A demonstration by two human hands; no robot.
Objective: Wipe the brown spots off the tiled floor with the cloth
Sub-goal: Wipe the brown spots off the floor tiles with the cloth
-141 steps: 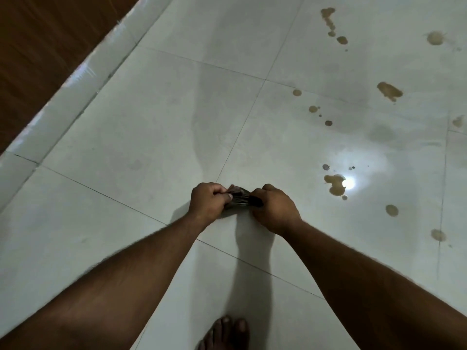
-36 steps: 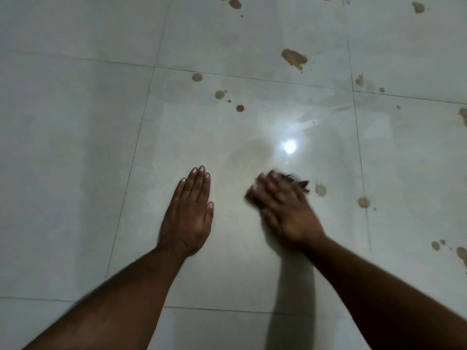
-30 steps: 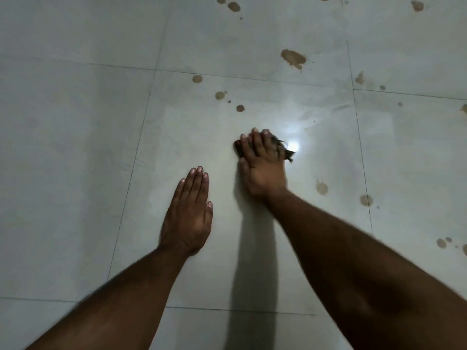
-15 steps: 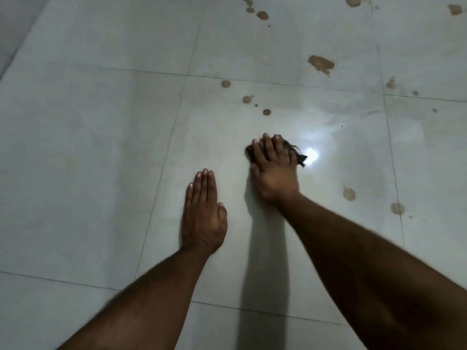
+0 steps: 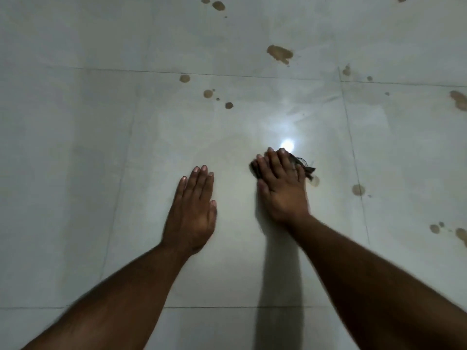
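My right hand (image 5: 281, 188) presses a small dark cloth (image 5: 304, 166) flat on the pale tiled floor (image 5: 75, 147); only the cloth's frayed edges show past my fingers. A faint brown spot (image 5: 315, 182) lies right at the cloth's right edge, and a clearer spot (image 5: 358, 189) sits further right. My left hand (image 5: 193, 210) rests palm down on the tile, fingers together, holding nothing. Several brown spots (image 5: 208, 93) lie beyond my hands, with a large blotch (image 5: 279, 53) farther back.
More brown spots mark the right edge (image 5: 458, 99) and lower right (image 5: 435, 228), and the far top (image 5: 218, 5). A bright light reflection (image 5: 287, 143) shines just ahead of my right fingers. Grout lines cross the floor.
My right hand has slid the cloth back toward me and to the right, up against the faint spot. My left hand stays planted on the tile.
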